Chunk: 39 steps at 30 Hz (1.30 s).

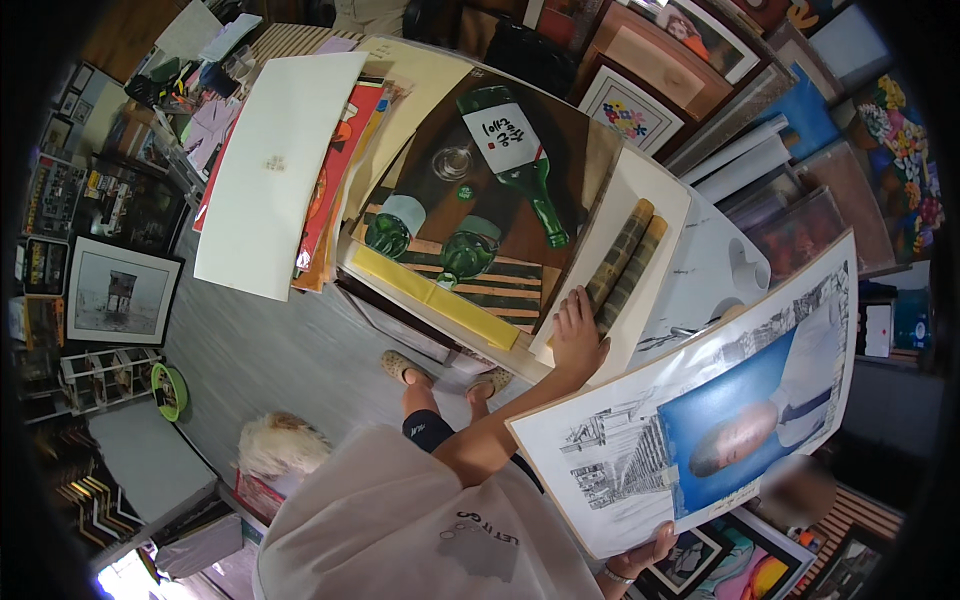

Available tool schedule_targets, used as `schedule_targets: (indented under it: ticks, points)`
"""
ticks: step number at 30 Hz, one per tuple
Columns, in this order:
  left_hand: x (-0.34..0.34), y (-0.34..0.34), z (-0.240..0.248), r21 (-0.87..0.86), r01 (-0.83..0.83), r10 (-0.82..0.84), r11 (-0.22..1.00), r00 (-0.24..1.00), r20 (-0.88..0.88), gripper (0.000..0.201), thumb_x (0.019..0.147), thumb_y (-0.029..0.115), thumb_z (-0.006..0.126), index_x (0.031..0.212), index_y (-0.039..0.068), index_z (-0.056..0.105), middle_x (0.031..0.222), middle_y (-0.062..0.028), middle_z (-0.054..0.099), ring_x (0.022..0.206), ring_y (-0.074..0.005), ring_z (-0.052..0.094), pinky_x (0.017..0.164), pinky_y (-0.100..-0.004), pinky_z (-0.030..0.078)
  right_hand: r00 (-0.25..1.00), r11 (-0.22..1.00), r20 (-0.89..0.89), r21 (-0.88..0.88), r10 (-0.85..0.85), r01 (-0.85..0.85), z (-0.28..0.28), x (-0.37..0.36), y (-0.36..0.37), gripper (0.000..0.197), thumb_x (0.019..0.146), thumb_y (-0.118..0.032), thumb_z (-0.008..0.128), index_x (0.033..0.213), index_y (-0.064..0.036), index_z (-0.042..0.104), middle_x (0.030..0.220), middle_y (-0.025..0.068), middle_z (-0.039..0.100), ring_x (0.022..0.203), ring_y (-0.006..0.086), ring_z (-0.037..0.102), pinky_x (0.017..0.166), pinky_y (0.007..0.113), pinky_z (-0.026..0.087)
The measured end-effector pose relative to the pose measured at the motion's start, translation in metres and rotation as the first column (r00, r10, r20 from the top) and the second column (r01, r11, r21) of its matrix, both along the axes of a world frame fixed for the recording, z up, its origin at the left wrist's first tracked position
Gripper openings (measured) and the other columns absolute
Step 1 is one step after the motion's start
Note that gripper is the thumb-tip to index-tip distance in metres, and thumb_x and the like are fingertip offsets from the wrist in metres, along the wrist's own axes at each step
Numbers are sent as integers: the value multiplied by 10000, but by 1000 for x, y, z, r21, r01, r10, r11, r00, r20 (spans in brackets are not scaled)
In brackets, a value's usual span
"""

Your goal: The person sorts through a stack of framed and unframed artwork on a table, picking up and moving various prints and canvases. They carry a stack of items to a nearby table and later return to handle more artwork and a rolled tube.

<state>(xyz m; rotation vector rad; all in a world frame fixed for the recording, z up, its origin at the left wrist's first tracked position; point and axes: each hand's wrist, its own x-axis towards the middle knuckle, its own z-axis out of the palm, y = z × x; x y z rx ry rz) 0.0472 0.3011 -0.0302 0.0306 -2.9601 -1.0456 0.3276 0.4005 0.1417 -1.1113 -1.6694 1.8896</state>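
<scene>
My left hand lies on the table with its fingers stretched out, touching the near end of two rolled, dark-patterned tubes. My right hand grips the lower edge of a large flat board, held tilted at my right. The board carries a black-and-white street drawing and a blue-backed portrait photo. Beyond my left hand lies a large picture of green bottles and a glass. A yellow strip runs along its near edge. Part of my right hand is hidden behind the board.
Left of the bottle picture, a white panel rests over red and orange sheets. Framed pictures lean at the back right. A framed drawing stands at the left, near a green basket. Something pale and furry is low beside me.
</scene>
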Motion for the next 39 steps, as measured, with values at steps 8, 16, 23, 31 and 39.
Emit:
schedule_targets:
  ticks: [8, 16, 23, 31, 39]
  points:
    - [15, -100, -47, 547, -823, 613, 153, 513, 601, 663, 800, 227, 701, 1295, -73, 378, 1204, -236, 498, 1073, -348, 517, 901, -415, 440, 997, 998, -54, -13, -58, 58, -9, -10, 3, 760, 781, -421, 637, 1316, 65, 400, 1191, 197, 506, 1023, 311, 546, 850, 455, 465]
    - [-27, -120, -8, 390, -763, 106, -516, 395, 912, 478, 854, 267, 603, 1239, 13, 477, 1179, -170, 536, 1005, -307, 587, 806, -493, 528, 981, 1000, -193, 5, -1, 3, -27, -13, 14, 680, 825, -338, 595, 1349, 48, 397, 1260, 177, 517, 1110, 302, 541, 930, 418, 455]
    - [-27, -124, -43, 375, -691, -48, -618, 510, 859, 488, 887, 278, 563, 1282, 10, 460, 1195, -189, 538, 1035, -344, 591, 837, -532, 528, 993, 989, -119, -148, -9, -9, 5, 23, 13, 734, 803, -387, 607, 1385, -6, 374, 1316, 165, 490, 1107, 312, 542, 897, 428, 482]
    - [-33, -118, 3, 332, -765, -65, -552, 436, 898, 441, 920, 368, 470, 1233, 62, 518, 1132, -175, 587, 970, -352, 611, 827, -516, 530, 958, 968, -164, -133, -235, 215, 20, 125, 47, 575, 826, -389, 599, 1276, -42, 514, 1304, 114, 529, 1149, 295, 513, 974, 433, 419]
    - [-35, -112, -26, 430, -777, 3, -459, 482, 876, 447, 911, 288, 465, 1254, 2, 478, 1177, -192, 572, 990, -379, 625, 846, -544, 540, 927, 995, -373, 71, -41, 73, -16, 207, 39, 312, 958, -225, 490, 1245, -107, 520, 1366, 70, 480, 1217, 251, 477, 1042, 461, 392]
